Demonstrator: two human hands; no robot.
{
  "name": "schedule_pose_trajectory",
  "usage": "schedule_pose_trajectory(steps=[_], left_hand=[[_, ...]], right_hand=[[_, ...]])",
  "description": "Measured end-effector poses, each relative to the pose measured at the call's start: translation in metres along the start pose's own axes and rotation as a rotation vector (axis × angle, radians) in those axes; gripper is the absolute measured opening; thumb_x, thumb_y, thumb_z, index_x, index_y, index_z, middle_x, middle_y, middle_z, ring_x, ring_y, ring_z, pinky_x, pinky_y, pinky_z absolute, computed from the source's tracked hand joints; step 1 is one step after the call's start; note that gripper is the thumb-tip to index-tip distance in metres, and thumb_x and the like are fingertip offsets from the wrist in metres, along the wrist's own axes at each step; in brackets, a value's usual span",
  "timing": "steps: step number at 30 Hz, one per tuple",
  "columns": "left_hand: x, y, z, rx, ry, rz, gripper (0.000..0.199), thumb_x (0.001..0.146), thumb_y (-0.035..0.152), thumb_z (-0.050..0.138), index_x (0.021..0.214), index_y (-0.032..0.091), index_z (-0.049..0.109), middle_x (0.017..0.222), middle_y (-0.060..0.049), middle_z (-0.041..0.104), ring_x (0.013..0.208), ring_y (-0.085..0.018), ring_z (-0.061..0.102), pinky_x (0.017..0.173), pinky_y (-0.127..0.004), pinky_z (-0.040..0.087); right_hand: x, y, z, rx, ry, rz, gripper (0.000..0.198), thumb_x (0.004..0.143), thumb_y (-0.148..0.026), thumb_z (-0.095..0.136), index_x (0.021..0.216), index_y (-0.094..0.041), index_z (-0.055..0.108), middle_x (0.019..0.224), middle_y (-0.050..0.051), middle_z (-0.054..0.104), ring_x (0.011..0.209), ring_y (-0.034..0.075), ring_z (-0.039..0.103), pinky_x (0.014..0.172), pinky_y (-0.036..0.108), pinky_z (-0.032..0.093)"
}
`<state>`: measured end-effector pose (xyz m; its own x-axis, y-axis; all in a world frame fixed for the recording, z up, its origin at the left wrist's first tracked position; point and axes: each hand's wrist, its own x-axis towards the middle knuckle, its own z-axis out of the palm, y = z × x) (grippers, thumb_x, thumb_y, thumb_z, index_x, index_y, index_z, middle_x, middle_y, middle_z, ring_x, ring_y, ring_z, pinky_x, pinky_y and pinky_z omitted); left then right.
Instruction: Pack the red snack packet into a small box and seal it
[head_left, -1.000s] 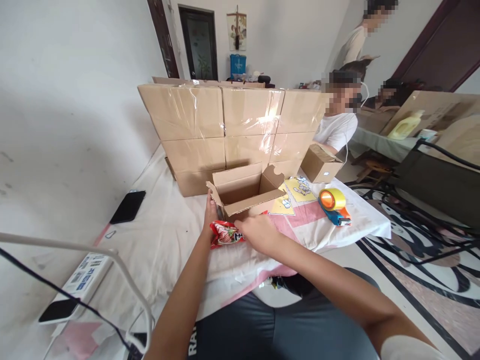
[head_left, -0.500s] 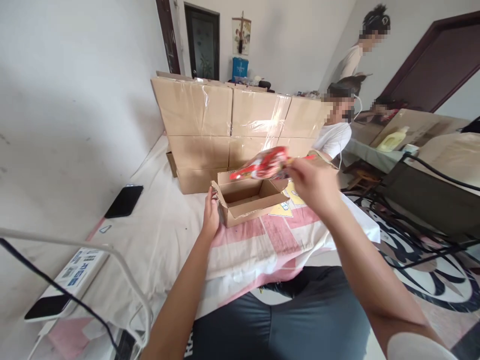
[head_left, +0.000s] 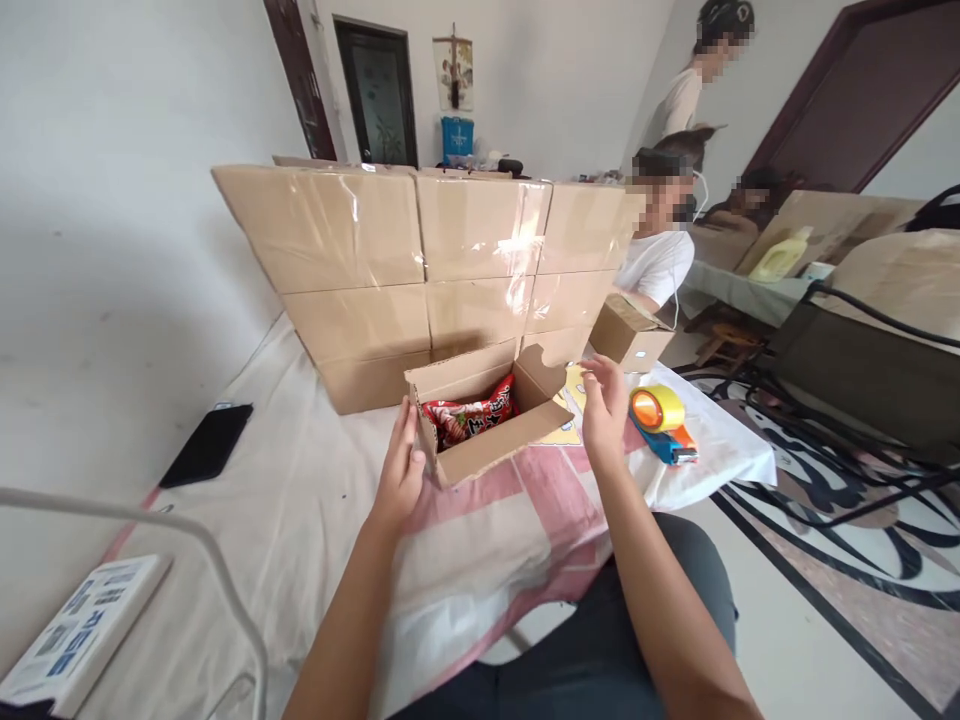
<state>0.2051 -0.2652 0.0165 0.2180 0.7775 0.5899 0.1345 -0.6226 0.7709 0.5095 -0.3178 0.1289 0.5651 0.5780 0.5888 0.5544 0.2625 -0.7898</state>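
A small open cardboard box point(head_left: 495, 448) sits on the cloth-covered table in front of me. Inside it lies a red printed food packet point(head_left: 472, 418). My left hand point(head_left: 401, 472) rests along the box's left end, fingers stretched against the cardboard and thumb apart. At the right end, my right hand point(head_left: 606, 408) is raised beside the flap, empty, with its fingers loosely bent and apart. Whether its fingertips touch the flap I cannot tell. Yellow printed paper point(head_left: 559, 434) lies partly under the box's right side.
A wall of taped cartons point(head_left: 360, 240) stands behind the box. A tape dispenser with yellow tape point(head_left: 660, 410) lies to the right, near another carton point(head_left: 630, 335). A black phone point(head_left: 208, 445) lies at left; a white cable point(head_left: 202, 545) crosses the lower left. Other people are beyond the cartons.
The red packet has gone from my right hand down into the box, and that hand has let go. My left hand stays at the box's left end. The view has shifted.
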Motion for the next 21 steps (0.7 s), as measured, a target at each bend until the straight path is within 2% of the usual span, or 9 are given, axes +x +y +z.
schedule_pose_trajectory(steps=[2, 4, 7, 9, 11, 14, 16, 19, 21], left_hand=[[-0.001, 0.006, 0.001, 0.022, -0.053, 0.01, 0.074, 0.101, 0.067, 0.042, 0.165, 0.032, 0.031, 0.178, -0.008, 0.011, 0.165, -0.033, 0.009, 0.135, -0.053, 0.01], [0.0, 0.011, 0.004, 0.041, -0.091, -0.021, 0.1, 0.086, 0.076, 0.063, 0.166, 0.031, 0.025, 0.178, -0.013, 0.003, 0.164, -0.039, 0.004, 0.133, -0.059, 0.011], [0.003, 0.017, 0.009, 0.078, -0.068, -0.079, 0.12, 0.067, 0.068, 0.087, 0.162, 0.033, 0.023, 0.177, -0.016, -0.001, 0.164, -0.041, 0.009, 0.131, -0.061, 0.018], [0.007, 0.021, 0.011, 0.098, -0.017, -0.055, 0.101, 0.07, 0.067, 0.085, 0.151, 0.031, 0.036, 0.175, -0.015, 0.009, 0.162, -0.041, 0.018, 0.13, -0.06, 0.024], [0.012, 0.023, 0.013, 0.089, 0.039, -0.06, 0.07, 0.082, 0.072, 0.069, 0.132, 0.028, 0.05, 0.171, -0.014, 0.024, 0.159, -0.042, 0.025, 0.127, -0.06, 0.03], [0.02, 0.021, 0.016, 0.015, 0.115, -0.231, 0.04, 0.095, 0.063, 0.051, 0.109, 0.025, 0.055, 0.163, -0.012, 0.037, 0.155, -0.039, 0.035, 0.12, -0.059, 0.038], [0.026, 0.016, 0.016, -0.052, 0.147, -0.33, 0.034, 0.095, 0.051, 0.052, 0.12, 0.028, 0.052, 0.161, -0.01, 0.04, 0.15, -0.036, 0.042, 0.116, -0.056, 0.043], [0.039, 0.011, 0.009, -0.064, 0.128, -0.372, 0.074, 0.088, 0.042, 0.056, 0.156, 0.037, 0.027, 0.154, -0.011, 0.044, 0.14, -0.034, 0.053, 0.108, -0.054, 0.049], [0.052, 0.013, -0.001, 0.033, 0.047, -0.362, 0.089, 0.085, 0.038, 0.058, 0.163, 0.037, 0.016, 0.145, -0.012, 0.049, 0.135, -0.033, 0.056, 0.108, -0.054, 0.049]], right_hand=[[0.0, 0.019, -0.001, 0.085, -0.199, 0.102, 0.061, 0.099, -0.055, 0.046, 0.15, -0.021, 0.051, 0.149, 0.015, 0.061, 0.139, 0.026, 0.057, 0.116, 0.046, 0.045], [-0.005, 0.03, 0.005, 0.123, -0.416, 0.126, 0.066, 0.1, -0.063, 0.04, 0.151, -0.022, 0.053, 0.159, 0.013, 0.053, 0.15, 0.025, 0.047, 0.126, 0.046, 0.035], [-0.018, 0.038, 0.007, 0.197, -0.517, 0.038, 0.077, 0.102, -0.072, 0.023, 0.148, -0.02, 0.057, 0.159, 0.013, 0.053, 0.152, 0.025, 0.044, 0.13, 0.045, 0.028], [-0.025, 0.042, 0.001, 0.235, -0.533, -0.063, 0.084, 0.099, -0.078, 0.016, 0.145, -0.022, 0.06, 0.159, 0.013, 0.053, 0.151, 0.028, 0.045, 0.13, 0.047, 0.028], [-0.028, 0.045, -0.006, 0.253, -0.561, -0.153, 0.091, 0.094, -0.086, 0.017, 0.141, -0.024, 0.064, 0.158, 0.014, 0.053, 0.15, 0.032, 0.046, 0.127, 0.049, 0.032], [-0.03, 0.046, -0.01, 0.226, -0.581, -0.16, 0.077, 0.096, -0.081, 0.037, 0.138, -0.024, 0.067, 0.152, 0.015, 0.057, 0.143, 0.032, 0.052, 0.123, 0.048, 0.038], [-0.032, 0.044, -0.005, 0.197, -0.537, -0.087, 0.058, 0.1, -0.064, 0.049, 0.14, -0.024, 0.065, 0.149, 0.014, 0.059, 0.142, 0.029, 0.052, 0.123, 0.047, 0.038], [-0.037, 0.042, 0.006, 0.194, -0.448, 0.038, 0.057, 0.1, -0.05, 0.051, 0.152, -0.027, 0.052, 0.16, 0.012, 0.048, 0.152, 0.028, 0.04, 0.127, 0.05, 0.032], [-0.038, 0.042, 0.011, 0.201, -0.428, 0.091, 0.064, 0.098, -0.044, 0.049, 0.159, -0.029, 0.042, 0.168, 0.009, 0.038, 0.159, 0.028, 0.029, 0.129, 0.052, 0.029]])
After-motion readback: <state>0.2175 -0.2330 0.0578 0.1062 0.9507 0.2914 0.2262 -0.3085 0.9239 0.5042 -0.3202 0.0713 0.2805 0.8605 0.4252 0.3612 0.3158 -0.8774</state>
